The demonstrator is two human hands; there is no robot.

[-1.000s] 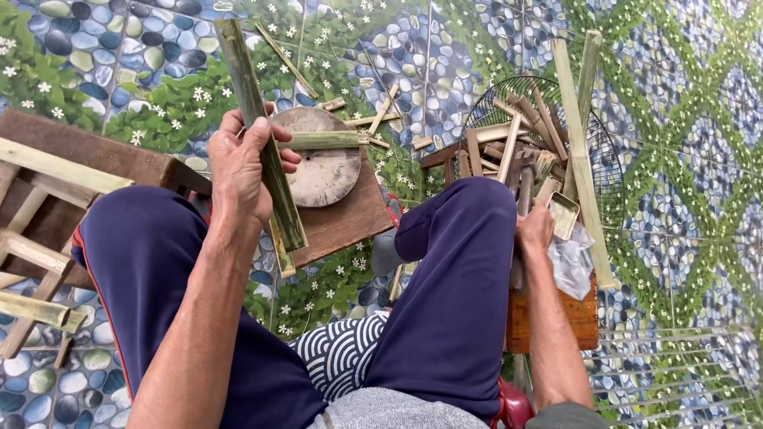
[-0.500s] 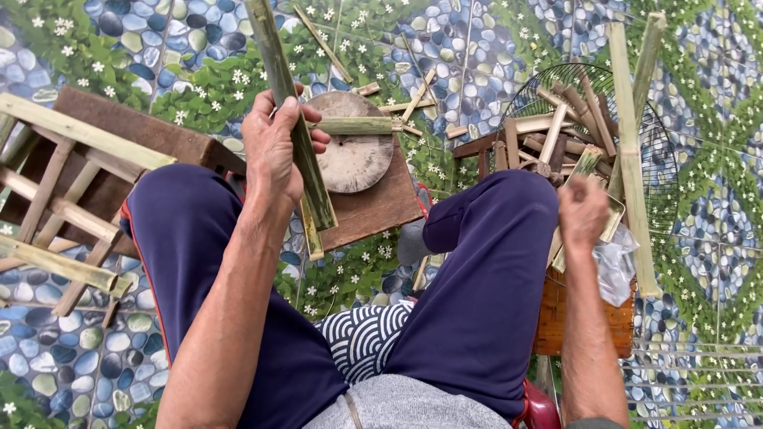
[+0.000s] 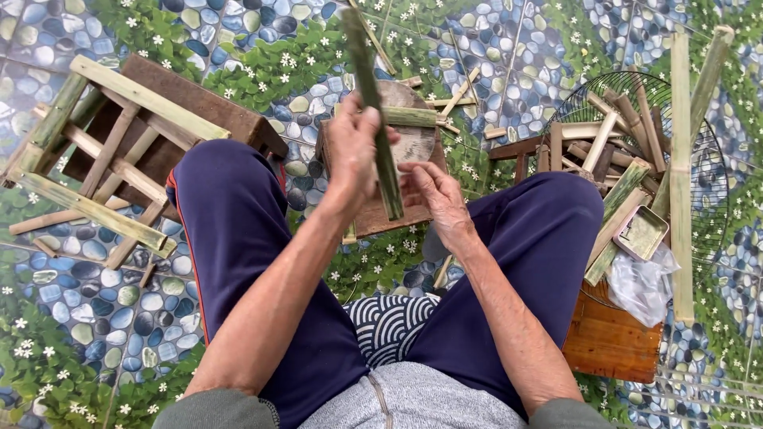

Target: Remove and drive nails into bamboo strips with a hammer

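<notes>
My left hand (image 3: 354, 151) is shut on a long green bamboo strip (image 3: 366, 71), held nearly upright over a dark wooden board (image 3: 381, 218) between my knees. My right hand (image 3: 433, 195) is just right of the strip's lower end, with its fingers spread and reaching toward it; I cannot tell if they touch. A round wooden disc (image 3: 417, 143) lies on the board behind the strip, with a short bamboo piece (image 3: 409, 117) across it.
A wooden and bamboo stool frame (image 3: 119, 151) lies at the left. At the right, a wire basket (image 3: 707, 199) holds several bamboo offcuts, with long slats (image 3: 679, 159) leaning over it. A small metal tin (image 3: 642, 232) and a plastic bag (image 3: 648, 282) rest on an orange wooden stool (image 3: 608, 342).
My right hand has left the bamboo pile by the basket and come across to the middle, beside the strip's lower end. My left hand still holds the strip.
</notes>
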